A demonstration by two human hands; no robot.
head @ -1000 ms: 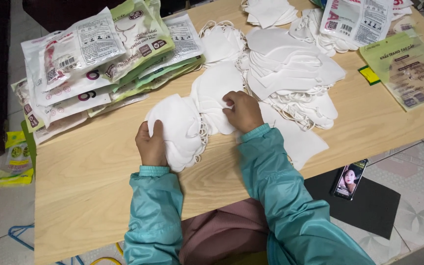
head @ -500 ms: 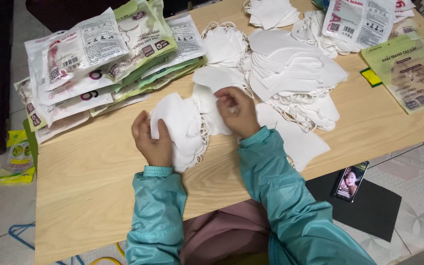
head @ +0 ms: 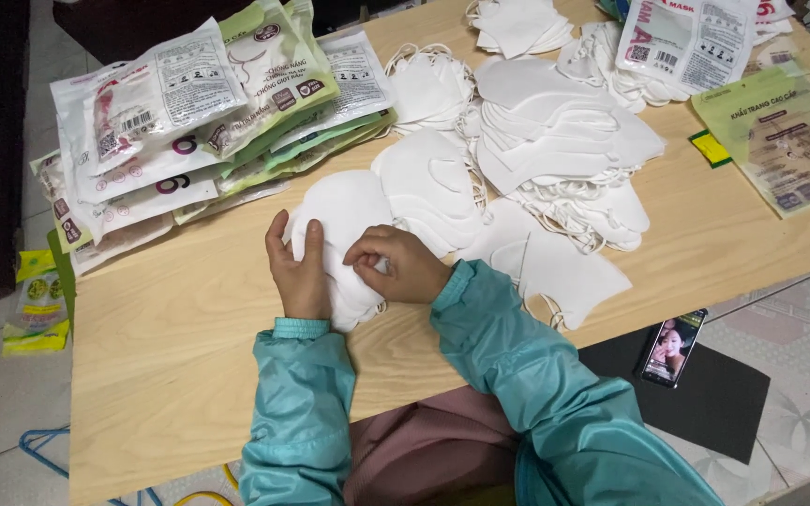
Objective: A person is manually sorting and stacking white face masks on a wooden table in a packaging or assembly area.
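A small stack of white face masks (head: 344, 211) lies on the wooden table (head: 171, 328) in front of me. My left hand (head: 297, 272) holds the stack's left edge, thumb up along its side. My right hand (head: 400, 265) pinches the stack near its lower middle, fingers curled onto the top mask. A second white mask pile (head: 433, 187) sits just right of it, touching it. Both teal sleeves reach in from below.
Packaged masks in clear and green wrappers (head: 189, 112) are heaped at the left. Loose white masks (head: 555, 141) spread across the middle and back. More green packets (head: 780, 141) lie at the right. A phone (head: 672, 349) rests on a black mat on the floor.
My right hand has moved left from the second pile onto the stack that my left hand holds. The two hands have come together on it.
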